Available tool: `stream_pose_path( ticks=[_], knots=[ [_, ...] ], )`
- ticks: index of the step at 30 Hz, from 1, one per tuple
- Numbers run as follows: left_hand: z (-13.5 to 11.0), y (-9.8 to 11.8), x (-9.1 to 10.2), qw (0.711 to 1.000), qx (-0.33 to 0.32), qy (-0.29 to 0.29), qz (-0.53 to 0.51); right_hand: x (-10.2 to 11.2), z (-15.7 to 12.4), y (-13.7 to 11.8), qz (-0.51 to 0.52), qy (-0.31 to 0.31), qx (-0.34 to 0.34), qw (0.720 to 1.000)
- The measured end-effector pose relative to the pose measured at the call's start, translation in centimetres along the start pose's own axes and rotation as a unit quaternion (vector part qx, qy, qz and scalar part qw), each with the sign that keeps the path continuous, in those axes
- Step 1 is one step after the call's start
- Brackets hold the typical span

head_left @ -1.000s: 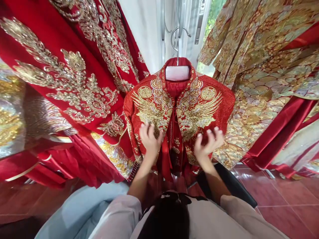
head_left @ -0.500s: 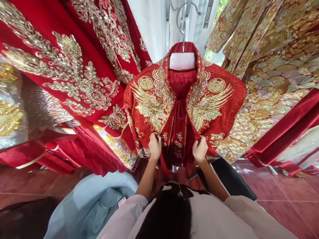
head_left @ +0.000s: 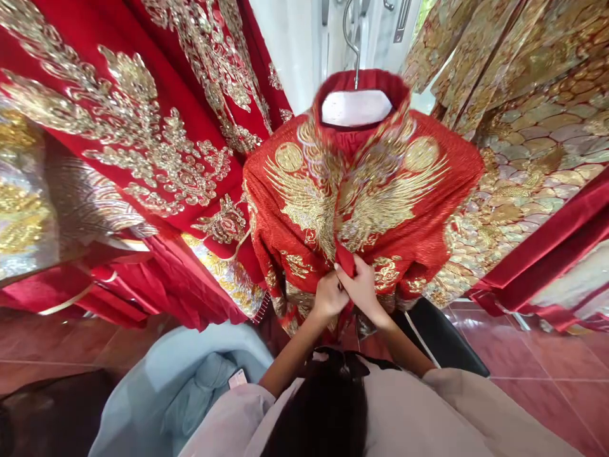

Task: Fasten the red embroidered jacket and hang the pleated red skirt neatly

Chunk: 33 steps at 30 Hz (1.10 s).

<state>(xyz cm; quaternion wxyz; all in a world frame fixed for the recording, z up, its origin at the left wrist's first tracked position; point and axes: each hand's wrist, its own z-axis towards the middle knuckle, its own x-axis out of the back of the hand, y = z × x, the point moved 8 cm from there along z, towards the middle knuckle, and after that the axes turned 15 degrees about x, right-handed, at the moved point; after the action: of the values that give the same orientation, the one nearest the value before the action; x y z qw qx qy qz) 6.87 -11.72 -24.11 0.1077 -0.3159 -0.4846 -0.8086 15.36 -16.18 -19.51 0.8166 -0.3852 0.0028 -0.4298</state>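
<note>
A red jacket with gold embroidered wings hangs in front of me on a metal hanger. Its two front edges are drawn together down the middle. My left hand and my right hand meet at the jacket's lower centre, side by side and touching. Both are closed, pinching the front edges of the red cloth. The fingertips are partly buried in the fabric.
More red and gold embroidered garments hang at the left and at the right. A pale blue cloth bundle lies at my lower left. A black object stands on the red tiled floor.
My hands dropped from the chest to the jacket's front edges, gripped them apart, then came together at the centre. The open front is now closed. The view moved closer.
</note>
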Motion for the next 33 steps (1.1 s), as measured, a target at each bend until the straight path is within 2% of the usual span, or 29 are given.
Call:
stream_pose_path(
  ticks=[1,3,5,7,10,13,15,17,19,22,25,28,31,33],
  knots=[
    [1.4,-1.8,-0.9,0.999,0.046,0.015,0.021,-1.4,0.3,2.2,0.003,-0.015,-0.047,0.999],
    [3.5,-4.9,-2.1,0.993,0.105,0.035,0.05,-3.1,0.7,5.7,-0.003,-0.022,-0.095,0.995],
    [4.2,-7.1,-2.4,0.987,0.134,0.053,0.066,-3.4,0.7,7.4,-0.023,-0.014,-0.096,0.995],
    [3.6,-8.6,-2.1,0.983,0.151,0.071,0.073,-2.7,0.4,7.9,-0.045,-0.002,-0.087,0.995],
    [0.7,-10.1,-1.6,0.979,0.173,0.089,0.063,-0.8,-0.8,7.5,-0.077,0.029,-0.101,0.992],
    [-3.0,-10.5,-2.5,0.98,0.181,0.074,0.035,0.5,-2.3,5.2,-0.07,0.079,-0.077,0.991],
    [-4.9,-10.2,-3.8,0.982,0.18,0.049,0.008,0.6,-3.1,3.0,-0.04,0.138,-0.026,0.989],
    [-5.6,-10.0,-5.1,0.982,0.185,0.026,-0.022,-0.6,-3.1,1.9,-0.019,0.162,0.006,0.987],
    [-4.8,-10.3,-6.2,0.978,0.199,0.013,-0.053,-3.2,-1.9,2.8,-0.02,0.107,-0.008,0.994],
    [-2.1,-11.4,-7.3,0.97,0.223,0.008,-0.094,-6.7,0.6,6.2,-0.038,-0.007,-0.055,0.998],
    [0.0,-12.6,-7.7,0.961,0.24,0.0,-0.139,-7.3,1.3,8.3,-0.036,-0.03,-0.043,0.998],
    [-0.8,-14.1,-7.8,0.944,0.266,-0.006,-0.194,-6.8,-2.0,9.6,0.038,-0.03,-0.062,0.997],
    [-4.1,-16.9,-7.1,0.912,0.32,0.023,-0.256,-5.9,-8.3,11.8,0.108,-0.015,-0.141,0.984],
    [-6.9,-19.7,-6.2,0.874,0.379,0.072,-0.296,-4.6,-12.8,13.7,0.112,0.017,-0.199,0.973]
  ],
)
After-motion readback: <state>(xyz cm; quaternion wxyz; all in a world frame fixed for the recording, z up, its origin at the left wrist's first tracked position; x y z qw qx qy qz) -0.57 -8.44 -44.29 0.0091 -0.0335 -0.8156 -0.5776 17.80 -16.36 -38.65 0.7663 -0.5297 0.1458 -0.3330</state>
